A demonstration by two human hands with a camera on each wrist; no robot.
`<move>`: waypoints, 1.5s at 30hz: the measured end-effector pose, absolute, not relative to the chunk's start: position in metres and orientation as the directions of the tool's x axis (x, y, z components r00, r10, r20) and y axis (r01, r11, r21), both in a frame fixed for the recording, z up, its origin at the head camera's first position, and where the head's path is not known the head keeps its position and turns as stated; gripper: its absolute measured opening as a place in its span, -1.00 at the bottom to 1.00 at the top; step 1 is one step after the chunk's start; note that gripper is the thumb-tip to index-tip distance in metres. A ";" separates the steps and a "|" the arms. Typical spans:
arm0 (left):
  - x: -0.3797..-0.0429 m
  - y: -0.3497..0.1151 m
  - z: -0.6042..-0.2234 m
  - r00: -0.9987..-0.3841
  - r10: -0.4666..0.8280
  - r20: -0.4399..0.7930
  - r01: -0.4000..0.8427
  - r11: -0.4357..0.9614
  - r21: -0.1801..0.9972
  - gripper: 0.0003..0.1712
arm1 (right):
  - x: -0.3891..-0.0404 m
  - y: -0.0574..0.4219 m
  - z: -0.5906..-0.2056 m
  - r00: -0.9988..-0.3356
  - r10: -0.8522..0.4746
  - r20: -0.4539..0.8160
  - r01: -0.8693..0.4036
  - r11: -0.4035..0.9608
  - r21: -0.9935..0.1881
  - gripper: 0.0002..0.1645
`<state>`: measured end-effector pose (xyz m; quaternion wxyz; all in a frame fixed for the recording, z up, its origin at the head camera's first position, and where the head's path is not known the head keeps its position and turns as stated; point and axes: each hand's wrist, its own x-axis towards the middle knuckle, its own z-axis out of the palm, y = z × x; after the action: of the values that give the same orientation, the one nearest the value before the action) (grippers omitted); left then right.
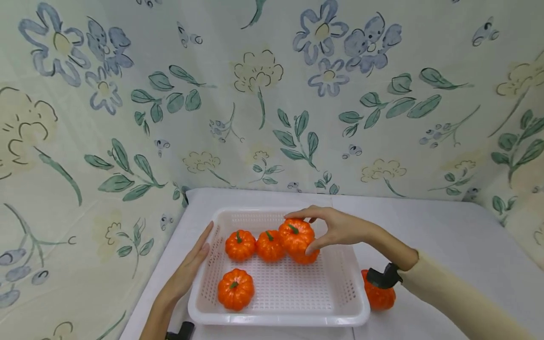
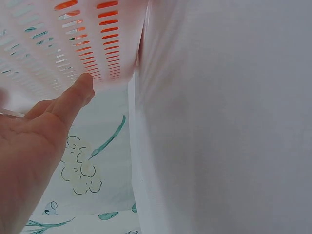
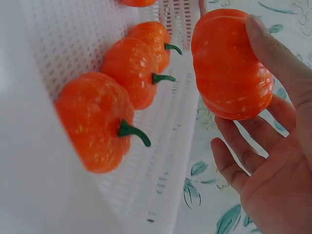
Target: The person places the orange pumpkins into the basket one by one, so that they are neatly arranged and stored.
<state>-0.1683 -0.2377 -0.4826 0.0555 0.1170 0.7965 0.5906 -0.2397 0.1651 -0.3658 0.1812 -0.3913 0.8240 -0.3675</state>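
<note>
My right hand (image 1: 335,229) grips a small orange toy pumpkin (image 1: 296,238) between thumb and fingers, raised over the white plastic basket (image 1: 280,320). In the right wrist view the held pumpkin (image 3: 231,66) hangs clear of a row of other pumpkins. One pumpkin (image 1: 308,258) lies right below it, partly hidden in the head view. Beside that one sit a middle pumpkin (image 1: 270,252) and a back-left pumpkin (image 1: 240,245); another pumpkin (image 1: 236,289) lies at the front left. Against the basket's left wall, my left hand (image 1: 189,269) rests with straight fingers.
Outside the basket, on the right, an orange pumpkin (image 1: 380,295) lies on the white-covered table (image 1: 429,236), partly behind my right wrist and its black strap (image 1: 384,277). A floral curtain (image 1: 255,118) hangs behind and at both sides of the table.
</note>
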 end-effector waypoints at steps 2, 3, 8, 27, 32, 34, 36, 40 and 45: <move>-0.168 -0.238 -0.482 -0.966 0.255 0.051 0.123 0.273 0.954 -0.37 | -0.241 0.151 -0.369 -0.567 -0.823 -0.041 -0.513 0.391 -0.764 -0.06; -0.168 -0.238 -0.482 -0.965 0.255 0.051 0.123 0.272 0.954 -0.38 | -0.241 0.145 -0.371 -0.543 -0.838 -0.061 -0.508 0.385 -0.771 -0.06; -0.168 -0.237 -0.481 -0.969 0.244 0.043 0.113 0.283 0.953 -0.38 | -0.239 0.118 -0.386 -0.445 -0.883 -0.152 -0.519 0.392 -0.760 -0.09; -0.170 -0.240 -0.485 -0.966 0.248 0.065 0.138 0.286 0.948 -0.37 | -0.237 0.080 -0.408 -0.334 -0.877 -0.346 -0.593 0.481 -0.646 -0.10; -0.171 -0.239 -0.484 -0.964 0.257 0.070 0.141 0.270 0.953 -0.36 | -0.236 0.080 -0.412 -0.325 -0.873 -0.363 -0.584 0.487 -0.650 -0.09; -0.171 -0.240 -0.483 -0.963 0.261 0.069 0.139 0.257 0.956 -0.36 | -0.235 0.081 -0.414 -0.326 -0.874 -0.361 -0.591 0.486 -0.643 -0.09; -0.171 -0.240 -0.483 -0.962 0.264 0.066 0.135 0.252 0.958 -0.36 | -0.234 0.081 -0.415 -0.327 -0.872 -0.364 -0.592 0.489 -0.640 -0.09; -0.171 -0.239 -0.484 -0.963 0.264 0.061 0.132 0.258 0.957 -0.36 | -0.232 0.081 -0.419 -0.335 -0.866 -0.371 -0.596 0.500 -0.628 -0.07; -0.170 -0.239 -0.485 -0.964 0.255 0.067 0.139 0.273 0.952 -0.35 | -0.233 0.079 -0.421 -0.337 -0.869 -0.363 -0.634 0.494 -0.595 -0.04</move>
<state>-0.1703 -0.2392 -0.4845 0.0494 0.1238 0.7963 0.5900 -0.2327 0.0794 -0.4214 0.3317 -0.4706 0.7982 -0.1770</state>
